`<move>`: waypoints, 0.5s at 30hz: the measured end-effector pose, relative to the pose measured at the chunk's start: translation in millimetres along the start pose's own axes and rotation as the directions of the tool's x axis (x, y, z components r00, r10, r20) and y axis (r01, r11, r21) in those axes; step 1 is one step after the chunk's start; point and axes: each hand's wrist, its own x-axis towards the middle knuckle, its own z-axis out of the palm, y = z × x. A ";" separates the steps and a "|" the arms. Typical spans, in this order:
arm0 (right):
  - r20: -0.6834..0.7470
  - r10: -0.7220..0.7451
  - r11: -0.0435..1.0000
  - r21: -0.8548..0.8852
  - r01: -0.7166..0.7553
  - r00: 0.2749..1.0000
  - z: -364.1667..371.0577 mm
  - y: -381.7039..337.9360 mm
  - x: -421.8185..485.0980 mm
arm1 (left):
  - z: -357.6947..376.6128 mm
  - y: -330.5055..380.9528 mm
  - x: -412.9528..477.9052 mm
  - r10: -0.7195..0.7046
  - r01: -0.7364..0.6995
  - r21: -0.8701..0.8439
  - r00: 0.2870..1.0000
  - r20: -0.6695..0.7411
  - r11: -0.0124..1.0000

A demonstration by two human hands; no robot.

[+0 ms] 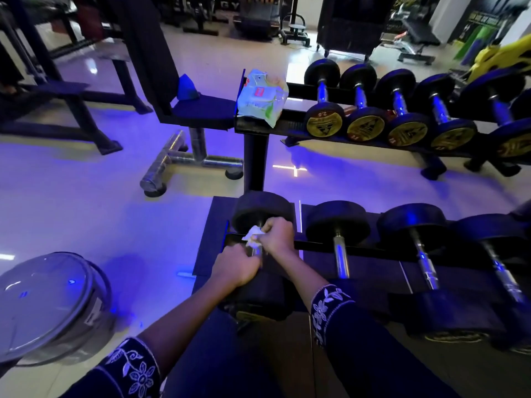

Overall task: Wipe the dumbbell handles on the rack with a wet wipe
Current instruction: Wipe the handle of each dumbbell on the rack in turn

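Your right hand [277, 235] pinches the crumpled white wet wipe [253, 233] against the chrome handle [256, 251] of the black round-headed dumbbell [260, 208], at the left end of the lower tier of the black metal rack [373, 249]. Your left hand [237, 265] is curled around the near part of this handle, probably to stop it rolling while you rub. The pale green plastic wipes pack [261, 97] lies on the upper tier's left corner, easy to reach.

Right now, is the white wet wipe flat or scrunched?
Scrunched: the white wet wipe bunches out of the right hand, against the steel dumbbell handle.
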 end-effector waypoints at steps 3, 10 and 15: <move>-0.002 0.019 1.000 -0.003 -0.019 1.000 0.6 -1.3 0.8 | -1.7 0.2 -0.2 -0.001 0.001 -0.015 1.000 0.000 1.000; 0.067 0.012 0.999 -0.039 -0.009 0.998 0.6 11.1 -9.8 | -2.6 2.3 -2.3 -0.026 0.026 -0.024 1.000 -0.011 0.999; -0.010 0.006 1.000 0.000 -0.006 1.000 1.7 0.8 6.7 | -2.2 1.2 -2.9 -0.023 0.021 -0.080 1.000 -0.017 0.997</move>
